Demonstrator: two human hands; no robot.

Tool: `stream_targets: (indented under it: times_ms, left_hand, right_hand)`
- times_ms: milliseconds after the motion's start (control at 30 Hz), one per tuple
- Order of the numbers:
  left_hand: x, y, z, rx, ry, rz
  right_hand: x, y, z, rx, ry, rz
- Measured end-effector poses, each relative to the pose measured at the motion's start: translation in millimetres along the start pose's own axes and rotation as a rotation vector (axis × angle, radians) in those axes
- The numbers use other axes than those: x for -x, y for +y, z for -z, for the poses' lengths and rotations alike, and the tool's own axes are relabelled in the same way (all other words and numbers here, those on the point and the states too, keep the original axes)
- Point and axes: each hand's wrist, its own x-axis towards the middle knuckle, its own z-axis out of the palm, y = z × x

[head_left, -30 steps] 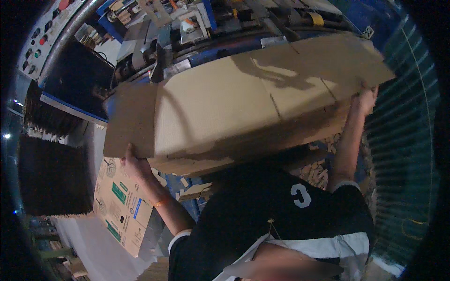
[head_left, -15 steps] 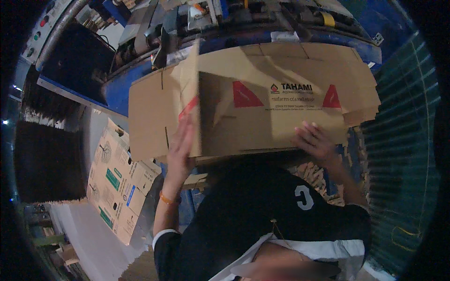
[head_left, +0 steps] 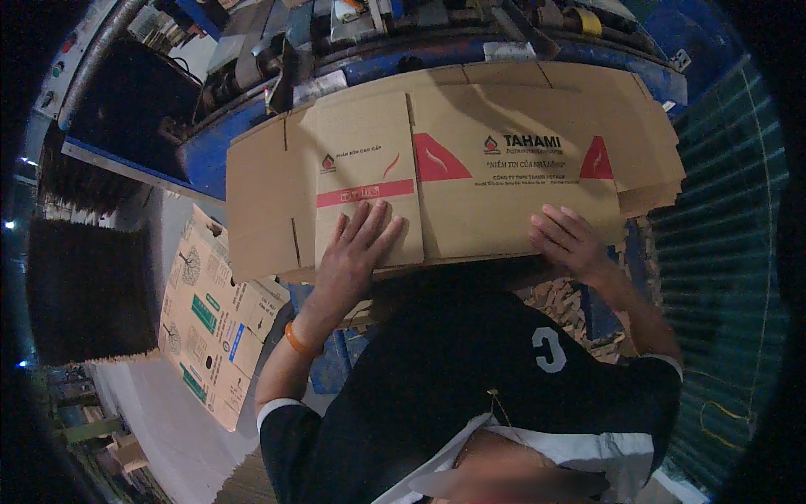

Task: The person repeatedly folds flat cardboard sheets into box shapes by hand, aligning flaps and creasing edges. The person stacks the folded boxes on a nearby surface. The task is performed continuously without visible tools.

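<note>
A brown cardboard box blank with red corner marks and dark print lies flat before me, on top of other cardboard sheets. Its left panel, crossed by a red band, is folded over to lie on the blank. My left hand rests on that panel, palm down with the fingers stretched out. On the lower right part of the blank lies my right hand, its fingers extended and somewhat apart. Neither hand grips anything.
Beyond the cardboard runs a blue machine with rollers and belts. At left on the floor lies a printed cardboard sheet with green and blue marks. A green corrugated wall stands at right. Brown scraps show below my right arm.
The left panel, which stood upright, is now folded down flat to the right. My left hand has moved right along with it; my right hand stays at about the same place.
</note>
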Motion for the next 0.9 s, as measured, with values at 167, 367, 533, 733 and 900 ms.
stream_targets:
  times_ms: [167,367,533,733,900]
  left_hand:
    - [1,-3,3,0.004,0.013,-0.013]
    - [-1,-4,10,0.053,-0.057,0.040]
    - [-8,-6,16,0.030,-0.136,0.030]
    - [-4,-11,13,0.010,-0.178,0.040]
    - [-9,-16,12,0.041,-0.186,0.058]
  right_hand:
    - [5,10,-4,-0.013,0.115,0.044]
    - [8,11,-2,-0.129,0.213,0.047]
    - [9,18,-7,-0.186,0.211,-0.004]
    - [3,22,-15,-0.217,0.265,0.058]
    - [-6,25,-15,-0.159,0.318,0.094]
